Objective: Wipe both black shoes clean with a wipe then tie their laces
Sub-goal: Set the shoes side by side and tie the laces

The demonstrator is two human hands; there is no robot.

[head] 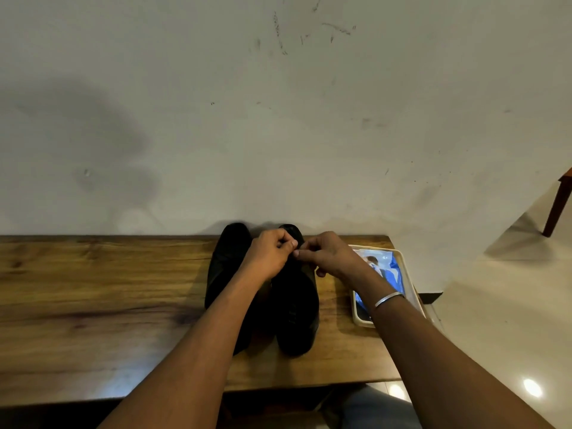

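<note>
Meeting almost tip to tip, the fingers (289, 243) of the left hand (270, 253) and those of the right hand (328, 255) are clenched, thumb against curled forefinger, as in a pinch. What they pinch cannot be told: anything there is black against black.

Both hands sit over the far half of the right shoe (297, 305), directly above its upper. Its near end points towards the person and shows below the wrists. The left shoe (227, 258) stands just beside it, parallel, partly hidden by the left forearm.

Both shoes rest on the wooden bench (93, 289), their far ends at its back edge against the scuffed wall (278, 119). Open bench surface runs well to the left. To the right, a cream tray (361, 320) holding a blue packet (391, 267) lies near the right shoe, at the bench's right end and under the right forearm, which wears a metal bangle (388, 298). Beyond that end lies pale floor (495, 305) and a wooden furniture leg (557, 209).
</note>
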